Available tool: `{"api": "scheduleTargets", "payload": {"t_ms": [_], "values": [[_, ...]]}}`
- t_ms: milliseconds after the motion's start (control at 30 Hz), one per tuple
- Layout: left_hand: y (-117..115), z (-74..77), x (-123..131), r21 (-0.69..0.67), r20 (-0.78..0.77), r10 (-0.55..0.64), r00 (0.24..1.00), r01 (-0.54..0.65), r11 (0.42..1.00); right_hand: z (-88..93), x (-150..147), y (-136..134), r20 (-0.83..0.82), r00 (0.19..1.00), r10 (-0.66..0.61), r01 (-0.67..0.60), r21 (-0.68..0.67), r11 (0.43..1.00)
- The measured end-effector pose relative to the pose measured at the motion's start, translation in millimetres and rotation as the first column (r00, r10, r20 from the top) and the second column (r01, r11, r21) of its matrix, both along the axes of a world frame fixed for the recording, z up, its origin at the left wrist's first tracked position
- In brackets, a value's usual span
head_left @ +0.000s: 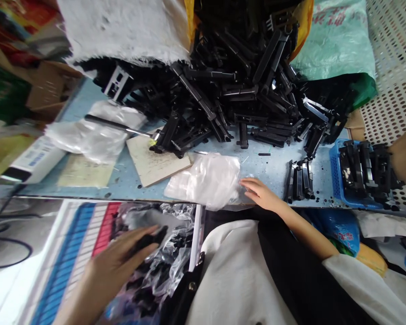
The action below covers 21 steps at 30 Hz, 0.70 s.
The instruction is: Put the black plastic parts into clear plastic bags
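My left hand (113, 257) is over the box below the bench's left front edge, slightly smeared by motion. Thumb and fingers close around a dark part in a clear plastic bag (162, 230). Under it the box holds many bagged black parts (177, 266). On the bench's front edge, my right hand (262, 194) has its fingers stretched out toward a stack of clear plastic bags (211, 180), at its right edge. Whether the fingertips touch the bags, I cannot tell. To the right of that hand, several black plastic parts (299, 180) lie side by side.
A large heap of black parts (216, 90) spills from sacks across the back. A screwdriver (122, 126) rests by a flat board (152, 158). At the right stands a blue basket (336, 176) of black parts. Another plastic bag (98, 128) lies on the left.
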State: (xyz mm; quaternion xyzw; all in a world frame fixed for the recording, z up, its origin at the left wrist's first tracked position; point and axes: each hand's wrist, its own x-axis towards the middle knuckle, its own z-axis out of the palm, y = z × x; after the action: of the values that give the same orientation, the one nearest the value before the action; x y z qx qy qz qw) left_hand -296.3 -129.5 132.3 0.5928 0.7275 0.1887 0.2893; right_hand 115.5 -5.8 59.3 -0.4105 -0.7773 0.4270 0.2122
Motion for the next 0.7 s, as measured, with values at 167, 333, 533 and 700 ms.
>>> {"api": "scheduleTargets", "payload": {"t_ms": [167,333,533,700], "values": [[-10,-75.8,-64,-0.291,-0.244,0.074,0.967,-0.145,0.946,0.5,-16,11,0.08,0.997,0.018,-0.019,0.012,1.0],[24,-76.5,12,-0.034,-0.257,0.16,0.953,-0.174,0.984,1.1,-34,20,0.057,0.998,0.0,0.001,-0.025,1.0],[86,-53.9,208,0.272,0.096,-0.304,0.948,0.269,0.924,-1.7,-28,29,-0.164,0.961,-0.223,0.169,-0.29,0.942],[115,-80.0,233,0.2,0.216,-0.246,0.945,0.204,0.958,9.2,13,20,-0.168,0.813,-0.558,0.455,-0.415,0.788]]}}
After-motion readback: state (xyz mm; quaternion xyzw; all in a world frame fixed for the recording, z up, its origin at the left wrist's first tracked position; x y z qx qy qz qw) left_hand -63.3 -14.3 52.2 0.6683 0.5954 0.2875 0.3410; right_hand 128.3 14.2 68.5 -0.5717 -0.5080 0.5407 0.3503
